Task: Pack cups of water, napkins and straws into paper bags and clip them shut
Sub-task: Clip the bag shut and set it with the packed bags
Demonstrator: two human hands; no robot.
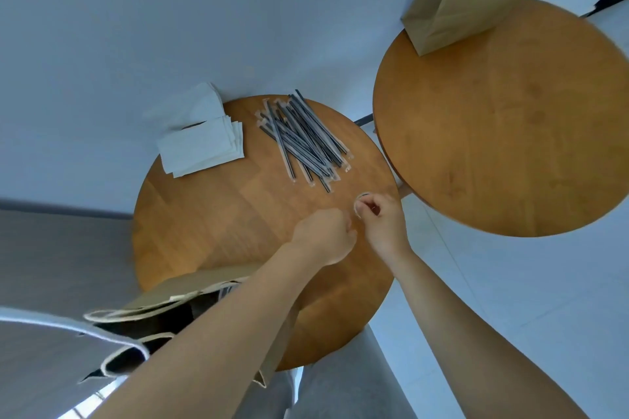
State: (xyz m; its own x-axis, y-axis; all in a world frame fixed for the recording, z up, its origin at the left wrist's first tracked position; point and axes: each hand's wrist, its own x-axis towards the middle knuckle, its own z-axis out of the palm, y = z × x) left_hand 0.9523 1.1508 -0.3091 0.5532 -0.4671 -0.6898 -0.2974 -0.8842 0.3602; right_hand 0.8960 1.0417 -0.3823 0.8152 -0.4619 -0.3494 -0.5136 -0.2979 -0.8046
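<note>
An open paper bag [177, 292] with cord handles stands at the near edge of the small round wooden table [238, 214], partly hidden by my left forearm. A stack of white napkins [200, 146] lies at the table's far left. Beside it lies a pile of several wrapped dark straws [303, 139]. My right hand [381, 221] pinches a small roundish object [361, 198], too small to identify, near the table's right edge. My left hand [323, 235] is curled into a fist just left of it; whether it holds anything is hidden.
A second, larger round wooden table [510, 129] stands to the right, with a closed paper bag [452, 3] upright on its far edge. A white wall runs behind both tables. Pale floor shows at the right.
</note>
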